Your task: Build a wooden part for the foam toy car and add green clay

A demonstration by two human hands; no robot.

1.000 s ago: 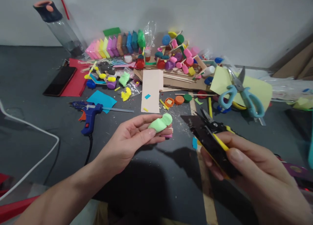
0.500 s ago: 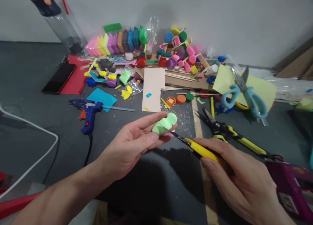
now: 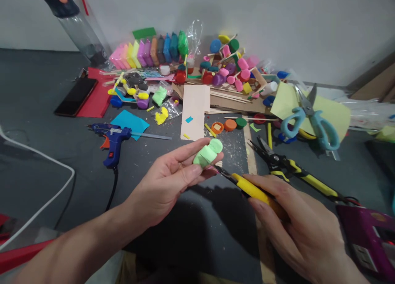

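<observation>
Held between the thumb and fingers of my left hand (image 3: 173,175) is a light green modelling clay piece (image 3: 208,152), with a rounded end and a longer body with a line across it. A bit of pink shows beneath it. My right hand (image 3: 299,222) grips a yellow and black utility knife (image 3: 251,189) by its handle. The thin dark tip of the knife touches or almost touches the lower right side of the clay; the exact contact is too small to tell. Both hands are above the dark table, in front of a pale wooden board (image 3: 194,111).
A blue glue gun (image 3: 115,142) lies at left, a phone (image 3: 77,95) behind it. Yellow-black pliers-like cutters (image 3: 286,164) and light-blue-handled scissors (image 3: 311,115) lie at right. Bottle caps (image 3: 230,124), clay packs (image 3: 148,51) and coloured small models (image 3: 228,66) crowd the back.
The knife tip has shifted slightly left along the clay piece, and a line in the clay looks more open. My left hand keeps its hold; the whole view has shifted a little.
</observation>
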